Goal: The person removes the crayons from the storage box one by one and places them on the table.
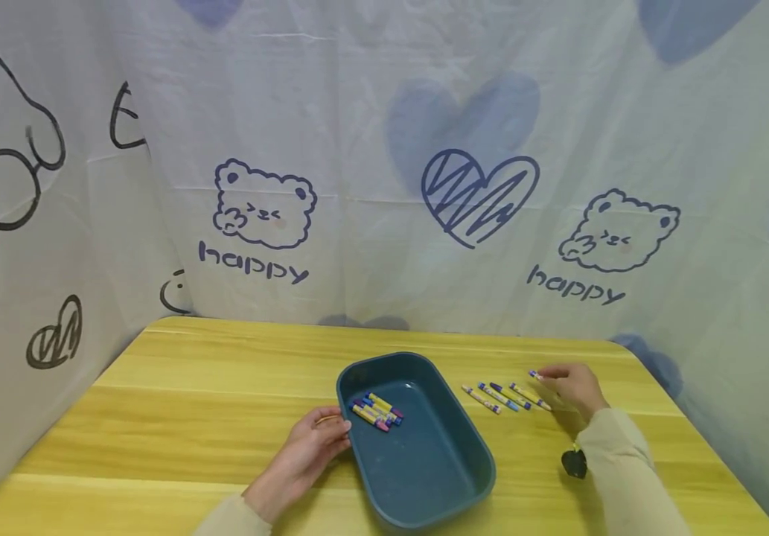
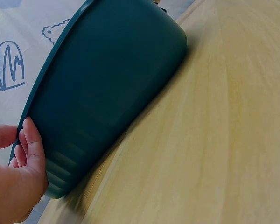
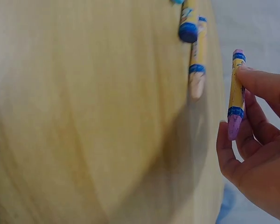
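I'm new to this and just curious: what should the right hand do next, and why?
Probably carry the purple crayon over the teal bin, I'd say: the right hand pinches it, the left hand grips the bin, and several other crayons lie inside.

The left sleeve (image 1: 235, 518) and right sleeve (image 1: 630, 476) are long, plain pale cream; a small dark piece (image 1: 575, 464) adjoins the right one.

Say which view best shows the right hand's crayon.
Right wrist: the crayon, held by the right hand, appears large, its purple tip and yellow wrapper clear. The head view shows just a small part; the left wrist view, none of it.
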`<state>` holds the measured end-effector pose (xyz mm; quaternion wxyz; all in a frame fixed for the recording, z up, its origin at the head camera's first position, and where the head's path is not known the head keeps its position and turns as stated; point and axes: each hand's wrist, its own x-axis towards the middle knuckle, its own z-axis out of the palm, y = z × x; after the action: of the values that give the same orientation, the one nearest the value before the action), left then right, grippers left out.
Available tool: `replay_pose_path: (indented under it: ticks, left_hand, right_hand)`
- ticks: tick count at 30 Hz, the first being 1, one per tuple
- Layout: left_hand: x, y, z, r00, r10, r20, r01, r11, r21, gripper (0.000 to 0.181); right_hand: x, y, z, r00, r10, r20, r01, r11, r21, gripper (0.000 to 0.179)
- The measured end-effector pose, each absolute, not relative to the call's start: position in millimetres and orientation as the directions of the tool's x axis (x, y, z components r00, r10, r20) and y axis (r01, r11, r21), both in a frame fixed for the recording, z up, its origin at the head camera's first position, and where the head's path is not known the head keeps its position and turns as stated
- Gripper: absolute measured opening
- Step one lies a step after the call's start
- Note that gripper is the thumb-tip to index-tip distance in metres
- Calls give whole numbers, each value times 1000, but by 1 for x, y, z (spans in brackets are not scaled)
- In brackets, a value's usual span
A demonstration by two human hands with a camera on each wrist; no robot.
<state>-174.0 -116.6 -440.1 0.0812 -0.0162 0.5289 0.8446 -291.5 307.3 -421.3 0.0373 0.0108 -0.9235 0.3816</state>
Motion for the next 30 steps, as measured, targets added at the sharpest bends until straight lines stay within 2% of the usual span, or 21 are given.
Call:
replay_pose_path:
  ticks: [8, 30]
  left_hand:
    - [-174, -116, -440, -987, 117, -110, -151, -430, 890, 28]
    - [-174, -116, -440, -988, 118, -95, -137, -427, 894, 30]
  right_hand:
    - [-292, 312, -434, -996, 87, -6, 61, 638, -768, 27]
    - [-294, 314, -439, -999, 41, -31, 51, 673, -738, 35]
